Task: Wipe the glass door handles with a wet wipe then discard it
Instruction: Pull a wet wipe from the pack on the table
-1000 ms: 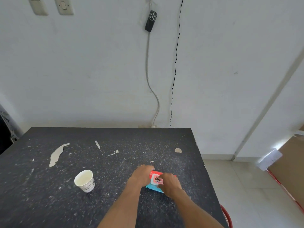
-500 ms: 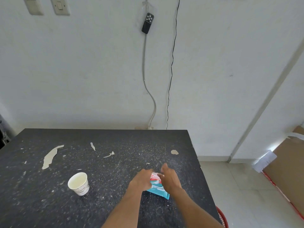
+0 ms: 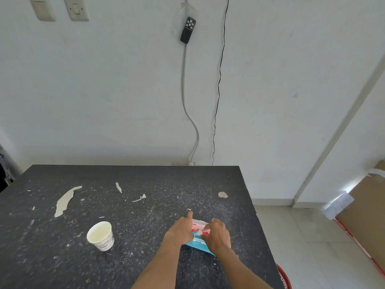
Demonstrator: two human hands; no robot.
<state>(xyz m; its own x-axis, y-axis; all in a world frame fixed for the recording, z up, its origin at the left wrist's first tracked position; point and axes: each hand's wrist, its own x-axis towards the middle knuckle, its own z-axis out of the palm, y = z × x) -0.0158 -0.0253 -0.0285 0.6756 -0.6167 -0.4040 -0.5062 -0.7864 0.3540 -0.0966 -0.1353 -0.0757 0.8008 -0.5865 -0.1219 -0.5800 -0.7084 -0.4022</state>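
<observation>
Left hand [image 3: 180,231] and right hand [image 3: 218,235] hide most of the wipes pack [image 3: 197,227].

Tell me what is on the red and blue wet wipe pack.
Both hands. The left hand rests on the left side of the red and blue wet wipe pack; the right hand curls over its middle. Any wipe under those fingers is hidden.

Left hand [image 3: 180,231] presses wipe pack [image 3: 197,227] on black table [image 3: 145,182]; right hand [image 3: 217,234] curled on pack; paper cup [image 3: 101,235] left.
</observation>
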